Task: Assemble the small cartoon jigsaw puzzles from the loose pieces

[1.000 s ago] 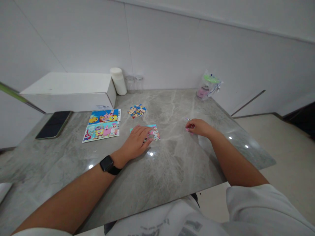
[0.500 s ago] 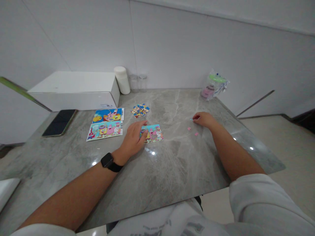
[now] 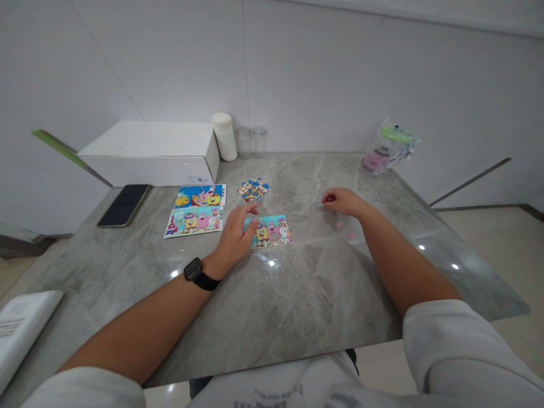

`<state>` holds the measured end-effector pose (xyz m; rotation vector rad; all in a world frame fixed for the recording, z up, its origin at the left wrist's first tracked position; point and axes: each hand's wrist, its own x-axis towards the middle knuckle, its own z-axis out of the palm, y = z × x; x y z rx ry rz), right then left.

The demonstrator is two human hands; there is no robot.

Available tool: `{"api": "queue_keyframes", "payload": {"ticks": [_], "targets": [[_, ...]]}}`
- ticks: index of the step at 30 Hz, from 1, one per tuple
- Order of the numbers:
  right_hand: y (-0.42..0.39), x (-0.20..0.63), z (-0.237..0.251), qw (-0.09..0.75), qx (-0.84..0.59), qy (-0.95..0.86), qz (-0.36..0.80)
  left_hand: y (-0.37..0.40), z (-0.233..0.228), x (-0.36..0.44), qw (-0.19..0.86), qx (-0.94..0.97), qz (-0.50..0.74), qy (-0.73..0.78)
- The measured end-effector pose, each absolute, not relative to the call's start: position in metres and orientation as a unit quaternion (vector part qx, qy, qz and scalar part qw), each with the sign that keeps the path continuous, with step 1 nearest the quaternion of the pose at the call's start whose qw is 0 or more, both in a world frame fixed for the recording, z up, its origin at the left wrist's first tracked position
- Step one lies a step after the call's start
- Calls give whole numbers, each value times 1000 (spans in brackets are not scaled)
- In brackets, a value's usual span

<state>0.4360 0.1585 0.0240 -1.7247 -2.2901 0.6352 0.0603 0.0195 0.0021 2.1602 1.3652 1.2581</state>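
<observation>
Left hand (image 3: 235,237) flat, released, pinning puzzle (image 3: 272,231) to worktop (image 3: 297,283); right hand (image 3: 340,201) pinches piece (image 3: 320,204), two spares (image 3: 344,229) just behind grip.

My left hand (image 3: 235,234) has slid off the small puzzle card (image 3: 272,230), which it covered a second ago; now only its left edge lies under my fingers. My right hand (image 3: 340,202) has drawn away from the card toward the far side, leaving two pink pieces (image 3: 345,229) uncovered beside my forearm.
</observation>
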Motion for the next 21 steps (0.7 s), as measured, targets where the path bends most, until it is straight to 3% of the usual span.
{"api": "queue_keyframes", "payload": {"ticks": [9,21], "targets": [[117,319,34,285,-398,-764,421,27,1,57,168,750,419,484],[89,286,3,341,-367,-685,528,27,-1,64,184,768,389,475]]}}
